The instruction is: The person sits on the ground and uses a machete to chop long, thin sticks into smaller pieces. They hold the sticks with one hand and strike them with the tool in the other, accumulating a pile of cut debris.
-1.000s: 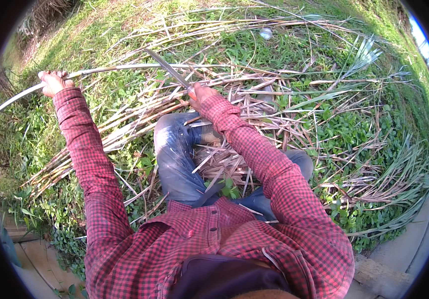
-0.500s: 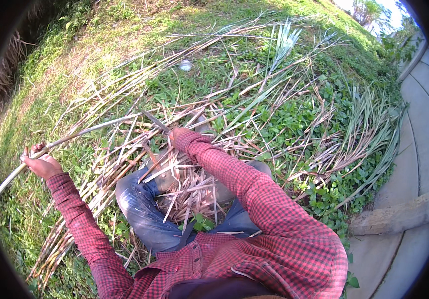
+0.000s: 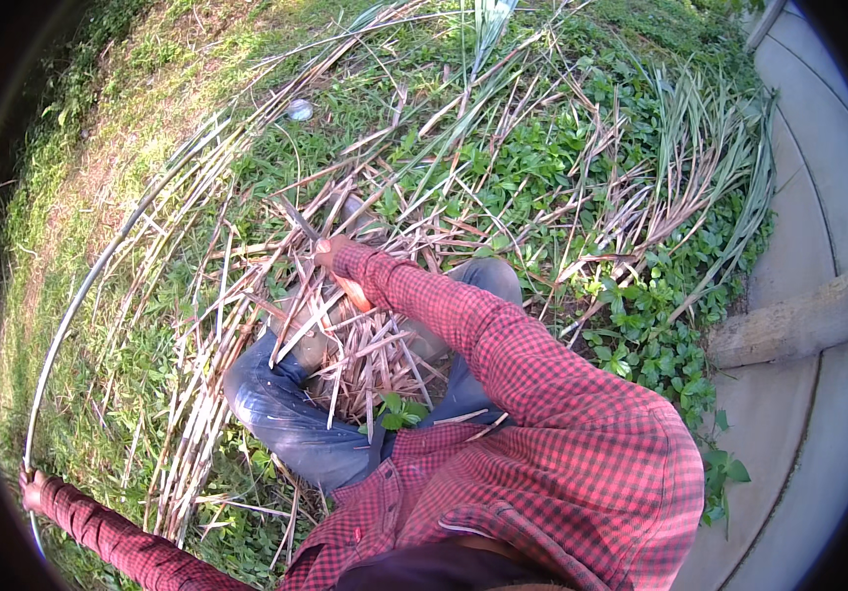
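My left hand [image 3: 32,490] is far out at the lower left, closed round a long thin stalk [image 3: 59,340]. The stalk bows up and away from it, along the left side. My right hand [image 3: 328,254] is above my lap, fingers wrapped round a knife [image 3: 300,221]. The dark blade points up and left, and part of its orange handle [image 3: 353,294] shows below the hand. The stalk is apart from the blade. Between my bent legs in blue jeans [image 3: 286,424] lies a heap of pale, brownish strips [image 3: 385,366].
Bundled long stalks [image 3: 188,443] lie on the grass at my left. Green and dry fronds [image 3: 700,167] are at the right. A wooden beam [image 3: 788,320] rests on a grey curved surface [image 3: 828,443]. Farther off sits a small clear object [image 3: 300,109].
My left hand has moved down and outward with the stalk, which has come away from beside the blade. The right hand still grips the knife; its orange handle now shows. The view has shifted.
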The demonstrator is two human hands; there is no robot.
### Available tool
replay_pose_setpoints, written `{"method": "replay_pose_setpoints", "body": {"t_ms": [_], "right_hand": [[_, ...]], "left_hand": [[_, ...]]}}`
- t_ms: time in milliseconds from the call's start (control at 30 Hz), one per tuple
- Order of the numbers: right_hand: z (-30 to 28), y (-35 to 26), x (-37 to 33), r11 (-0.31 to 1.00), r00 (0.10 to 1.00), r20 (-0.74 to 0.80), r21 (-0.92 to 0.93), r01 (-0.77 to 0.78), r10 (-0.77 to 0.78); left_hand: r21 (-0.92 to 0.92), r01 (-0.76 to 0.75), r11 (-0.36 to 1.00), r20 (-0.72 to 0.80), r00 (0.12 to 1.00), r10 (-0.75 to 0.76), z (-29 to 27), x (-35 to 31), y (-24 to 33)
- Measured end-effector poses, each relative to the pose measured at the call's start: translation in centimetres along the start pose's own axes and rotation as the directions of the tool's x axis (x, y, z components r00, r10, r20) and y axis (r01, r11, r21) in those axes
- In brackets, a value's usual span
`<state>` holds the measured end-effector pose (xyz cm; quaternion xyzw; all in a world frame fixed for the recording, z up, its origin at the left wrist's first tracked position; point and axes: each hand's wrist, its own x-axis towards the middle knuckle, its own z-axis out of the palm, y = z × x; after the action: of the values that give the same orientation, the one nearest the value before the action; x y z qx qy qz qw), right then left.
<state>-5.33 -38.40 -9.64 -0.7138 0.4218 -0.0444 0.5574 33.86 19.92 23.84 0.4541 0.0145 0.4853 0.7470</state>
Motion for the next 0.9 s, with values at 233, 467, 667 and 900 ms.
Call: {"method": "replay_pose_setpoints", "body": {"t_ms": [233,467,667,900], "right_hand": [[-4.1,2.3,-8.0,0.706,0.992,0.068,0.708,0.024,-0.102],[-13.8,5.9,-15.7,0.6,0.985,-0.165,0.783,0.163,-0.052],[-21.9,11.4,-20.8,0.846,0.852,-0.509,0.503,0.178,0.123],[-30.3,12.3,-23.0,0.831,0.77,-0.636,0.449,0.328,0.04]], "left_hand": [[0.56,-0.022,0.828,0.047,0.999,-0.006,-10.6,-6.4,-8.7],[0.97,-0.08,0.229,0.107,0.988,-0.108,-19.2,-18.4,-13.9],[0.989,-0.09,-0.119,0.068,0.982,-0.178,-20.3,-24.4,-14.9],[0.959,-0.093,-0.268,0.058,0.989,-0.135,-20.3,-25.3,-15.1]]}}
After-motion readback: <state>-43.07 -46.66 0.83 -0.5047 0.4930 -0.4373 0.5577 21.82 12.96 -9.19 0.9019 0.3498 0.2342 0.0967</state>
